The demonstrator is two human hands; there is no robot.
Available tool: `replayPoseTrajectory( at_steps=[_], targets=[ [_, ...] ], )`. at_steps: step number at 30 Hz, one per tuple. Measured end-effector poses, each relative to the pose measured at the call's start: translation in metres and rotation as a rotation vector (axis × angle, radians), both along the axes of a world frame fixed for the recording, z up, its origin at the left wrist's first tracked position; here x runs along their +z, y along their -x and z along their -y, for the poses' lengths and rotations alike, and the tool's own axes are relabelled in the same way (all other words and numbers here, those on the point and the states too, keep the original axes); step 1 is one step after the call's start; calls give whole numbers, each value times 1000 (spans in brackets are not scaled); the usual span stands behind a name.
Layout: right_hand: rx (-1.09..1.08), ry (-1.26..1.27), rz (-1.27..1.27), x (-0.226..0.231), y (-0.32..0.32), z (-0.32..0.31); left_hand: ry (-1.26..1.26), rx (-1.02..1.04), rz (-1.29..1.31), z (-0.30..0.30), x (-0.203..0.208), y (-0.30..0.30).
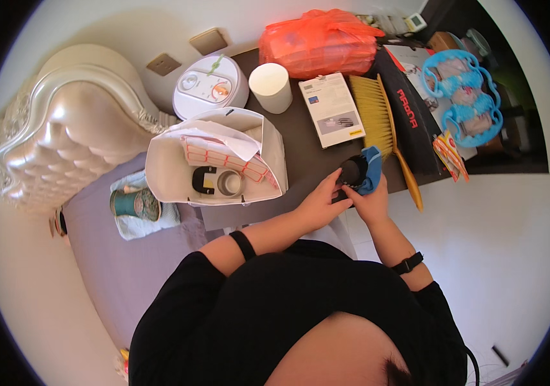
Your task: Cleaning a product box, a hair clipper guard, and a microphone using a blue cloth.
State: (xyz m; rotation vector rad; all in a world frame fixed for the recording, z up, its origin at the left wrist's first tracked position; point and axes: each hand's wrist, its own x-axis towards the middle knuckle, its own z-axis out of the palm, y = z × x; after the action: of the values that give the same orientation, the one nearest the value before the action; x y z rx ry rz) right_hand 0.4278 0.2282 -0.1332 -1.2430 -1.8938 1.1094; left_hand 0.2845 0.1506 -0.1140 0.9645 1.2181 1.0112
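At the front edge of the dark table, both my hands are brought close together. My left hand (322, 204) is closed on a black rounded object (353, 171), whose exact kind I cannot make out. A blue cloth (372, 168) is in my right hand (371, 201), pressed against the right side of that object. Just beyond the hands lies a yellow-bristled brush (372, 106) with a wooden handle, beside a white box (331, 110). To the left stands an open white bag (268, 151) holding papers, a roll of tape (230, 183) and a black item.
A white round appliance (188, 106), a white cylinder (270, 88) and an orange plastic bag (320, 45) line the back. At right are a long black box (403, 109) and a blue plastic holder (480, 106). A tufted headboard and bed (108, 270) flank the table's left.
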Motion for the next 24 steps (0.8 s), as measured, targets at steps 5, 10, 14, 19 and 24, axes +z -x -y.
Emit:
replayPoseTrajectory(
  at_steps=[5,10,14,19,24],
  targets=[
    [63,-31,107,-12,-6,-15,50,72,29,-13,-24,-11],
    [143,42,76,-25,-12,-28,141,102,-35,-19,-17,-15],
    [161,82,114,-21,-6,-33,120,150,-30,-19,-20,-13],
    [165,75,66,-26,-19,-33,93,190,-193,-10,1,-3],
    [-17,227,-194,7,-44,-18,76,-177,-448,45,42,48]
  ],
)
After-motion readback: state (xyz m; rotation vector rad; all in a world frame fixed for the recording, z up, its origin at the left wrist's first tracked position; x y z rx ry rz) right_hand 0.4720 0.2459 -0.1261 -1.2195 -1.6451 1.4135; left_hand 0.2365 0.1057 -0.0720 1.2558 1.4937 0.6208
